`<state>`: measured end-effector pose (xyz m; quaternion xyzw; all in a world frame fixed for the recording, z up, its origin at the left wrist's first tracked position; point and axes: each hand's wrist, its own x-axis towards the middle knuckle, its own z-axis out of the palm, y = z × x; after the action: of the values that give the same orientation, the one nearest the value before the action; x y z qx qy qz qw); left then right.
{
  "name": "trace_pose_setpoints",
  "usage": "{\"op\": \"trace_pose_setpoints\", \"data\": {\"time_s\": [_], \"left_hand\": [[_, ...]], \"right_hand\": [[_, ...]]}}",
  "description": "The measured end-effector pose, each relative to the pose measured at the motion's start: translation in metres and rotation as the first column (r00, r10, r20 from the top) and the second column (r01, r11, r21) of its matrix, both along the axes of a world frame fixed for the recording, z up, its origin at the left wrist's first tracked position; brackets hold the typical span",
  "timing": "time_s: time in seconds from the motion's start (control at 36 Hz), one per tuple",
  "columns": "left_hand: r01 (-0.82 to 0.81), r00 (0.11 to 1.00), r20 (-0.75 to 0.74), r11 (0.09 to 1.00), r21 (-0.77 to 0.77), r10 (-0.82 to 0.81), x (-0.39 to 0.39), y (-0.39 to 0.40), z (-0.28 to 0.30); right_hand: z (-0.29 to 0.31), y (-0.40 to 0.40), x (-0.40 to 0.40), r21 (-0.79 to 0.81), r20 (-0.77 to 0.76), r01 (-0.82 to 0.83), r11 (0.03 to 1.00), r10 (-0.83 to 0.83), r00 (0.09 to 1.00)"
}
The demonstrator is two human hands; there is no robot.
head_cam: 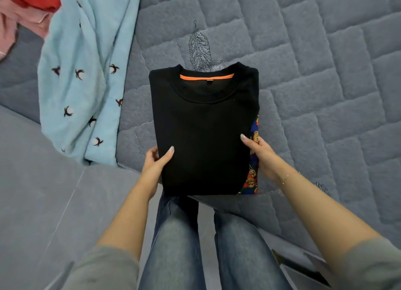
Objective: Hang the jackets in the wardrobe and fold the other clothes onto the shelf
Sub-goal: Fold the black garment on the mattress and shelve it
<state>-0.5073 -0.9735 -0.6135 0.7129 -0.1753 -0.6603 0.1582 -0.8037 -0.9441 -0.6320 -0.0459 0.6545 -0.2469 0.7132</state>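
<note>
You have a grey-blue quilted bed cover (pixel 314 62) filling most of the view, stitched in a brick-like pattern. A feather motif (pixel 199 49) is embroidered on it near the middle, and part of another one (pixel 320 186) shows to the right. Along the left and bottom runs a grey tiled floor (pixel 39 192). You are wearing faded blue jeans (pixel 178 246). At the lower right edge sits a dark angular object (pixel 303 270) that you cannot make out.
</note>
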Motion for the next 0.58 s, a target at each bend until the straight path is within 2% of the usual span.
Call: {"op": "trace_pose_setpoints", "data": {"time_s": [0.08, 0.17, 0.33, 0.58], "left_hand": [[0.009, 0.993, -0.114, 0.988, 0.156, 0.009, -0.018, -0.026, 0.001], [0.027, 0.988, -0.157, 0.977, 0.212, 0.006, -0.023, -0.036, 0.002], [-0.064, 0.982, -0.168, 0.989, 0.135, 0.086, -0.015, -0.011, 0.036], [-0.432, 0.893, -0.126, 0.901, 0.024, 0.432, -0.005, 0.101, 0.122]], "right_hand": [[0.004, -0.024, 0.008, 0.011, -0.057, -0.037, 0.999, 0.038, 0.998], [0.011, -0.035, 0.013, 0.001, -0.043, -0.039, 0.999, 0.039, 0.998], [0.047, -0.028, 0.007, -0.069, -0.029, -0.118, 0.991, 0.116, 0.993], [0.119, 0.01, 0.033, -0.103, -0.069, -0.358, 0.928, 0.352, 0.933]]}}
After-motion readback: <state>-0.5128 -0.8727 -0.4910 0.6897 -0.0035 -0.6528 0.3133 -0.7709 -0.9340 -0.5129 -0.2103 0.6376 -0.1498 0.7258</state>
